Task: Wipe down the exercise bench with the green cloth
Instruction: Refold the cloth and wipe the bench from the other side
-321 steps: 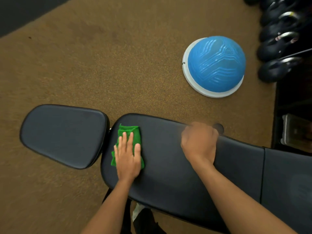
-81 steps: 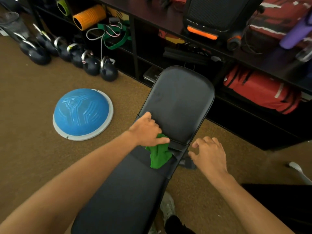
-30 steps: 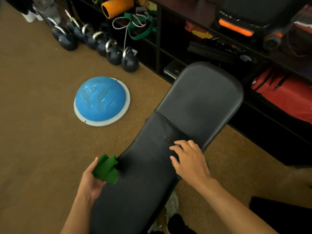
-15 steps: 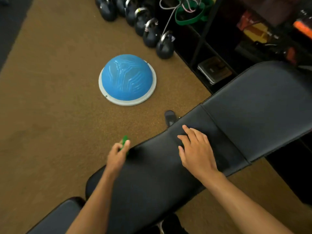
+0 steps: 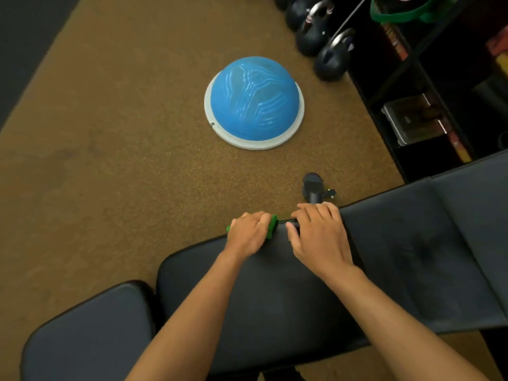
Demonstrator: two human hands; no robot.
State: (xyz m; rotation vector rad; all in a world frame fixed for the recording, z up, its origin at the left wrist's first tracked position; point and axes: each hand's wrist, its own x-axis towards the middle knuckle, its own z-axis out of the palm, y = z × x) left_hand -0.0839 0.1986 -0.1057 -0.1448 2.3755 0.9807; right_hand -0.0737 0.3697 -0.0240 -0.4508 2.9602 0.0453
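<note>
The black padded exercise bench (image 5: 288,303) runs across the lower part of the head view, with a separate seat pad (image 5: 90,336) at the lower left. My left hand (image 5: 248,233) is curled over the bench's far edge, pressing the green cloth (image 5: 272,226) against that edge; only small bits of cloth show past my fingers. My right hand (image 5: 320,233) lies flat on the bench top right beside it, fingers hooked over the same far edge and holding nothing.
A blue half-dome balance trainer (image 5: 254,101) sits on the brown floor beyond the bench. Several black kettlebells (image 5: 330,57) line a dark shelf unit (image 5: 428,86) at the upper right. A black bench foot (image 5: 312,188) pokes out by my right hand.
The view has swung left and down. My left hand carried the cloth from beside the bench onto its far edge, and my right hand slid up to that edge next to it.
</note>
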